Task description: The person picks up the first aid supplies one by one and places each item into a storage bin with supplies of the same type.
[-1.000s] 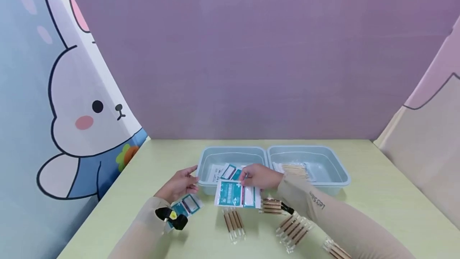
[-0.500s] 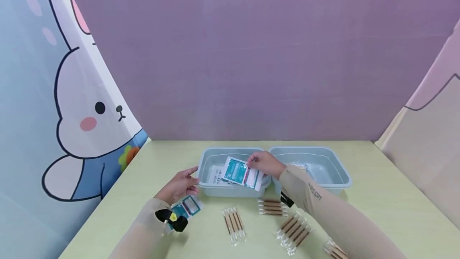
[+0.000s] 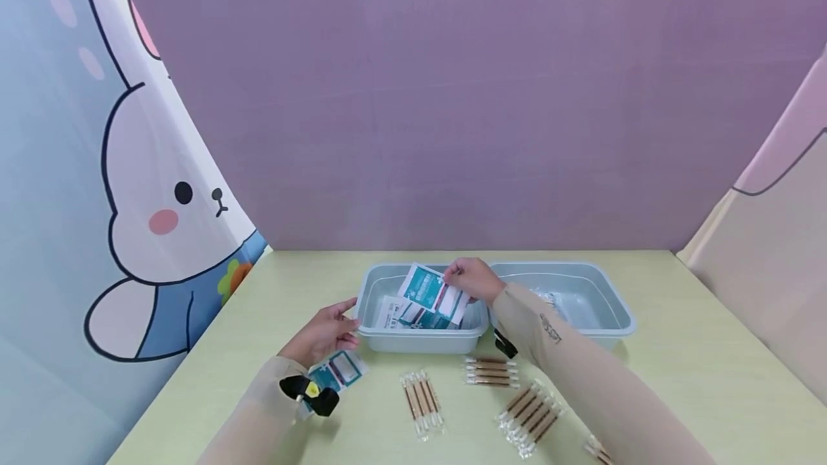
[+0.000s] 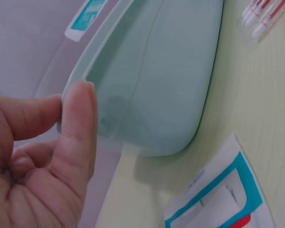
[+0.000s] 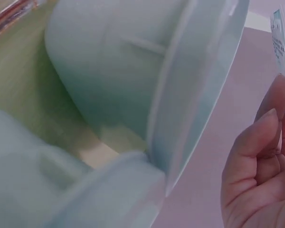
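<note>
My left hand [image 3: 326, 334] pinches the left rim of the left pale blue-green plastic tub [image 3: 420, 343]; the left wrist view shows its thumb and finger on that rim [image 4: 97, 57]. Above the same tub, my right hand [image 3: 474, 280] pinches the right end of a flat teal-and-white packet [image 3: 423, 287]. In the right wrist view only an edge of this packet [image 5: 281, 45] shows beside the fingers. Other teal-and-white packets [image 3: 423, 319] lie inside the tub under it. Another such packet [image 3: 342, 368] lies on the table by my left wrist.
A matching second tub [image 3: 610, 311] stands to the right, partly behind my right sleeve, with a clear-wrapped item [image 3: 551, 301] inside. Several clear packs of brown-stemmed cotton swabs [image 3: 423, 404] lie on the table in front of the tubs. A purple backdrop [image 3: 413, 106] rises behind.
My right hand has lifted the packet from in front of the left tub up and back over its inside. The left hand stays at the rim.
</note>
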### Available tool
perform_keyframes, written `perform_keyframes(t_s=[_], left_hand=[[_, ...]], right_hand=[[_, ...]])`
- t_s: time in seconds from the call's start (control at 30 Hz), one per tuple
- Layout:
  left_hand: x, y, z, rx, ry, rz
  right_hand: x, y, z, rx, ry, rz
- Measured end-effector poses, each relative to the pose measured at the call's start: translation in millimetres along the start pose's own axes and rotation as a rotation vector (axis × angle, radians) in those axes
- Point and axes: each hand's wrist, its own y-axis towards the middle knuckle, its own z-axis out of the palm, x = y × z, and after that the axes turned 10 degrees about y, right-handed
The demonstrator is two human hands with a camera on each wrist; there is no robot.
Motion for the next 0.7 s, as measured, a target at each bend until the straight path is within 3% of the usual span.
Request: perform_keyframes(t_s=[0.2,0.4,0.7], left_hand=[[2.0,-0.5,-2.8,0.005,-0.011,0.016],[3.9,8.4,0.5,-0.006,-0.006,0.025],[5.4,16.3,-0.9,-0.052,-0.002,0.009]], right_hand=[[6,7,3,-0.033,0.028,0.034],[6,22,3,-0.025,0.035,0.039],[10,42,10,0.006,-0.028,0.056]])
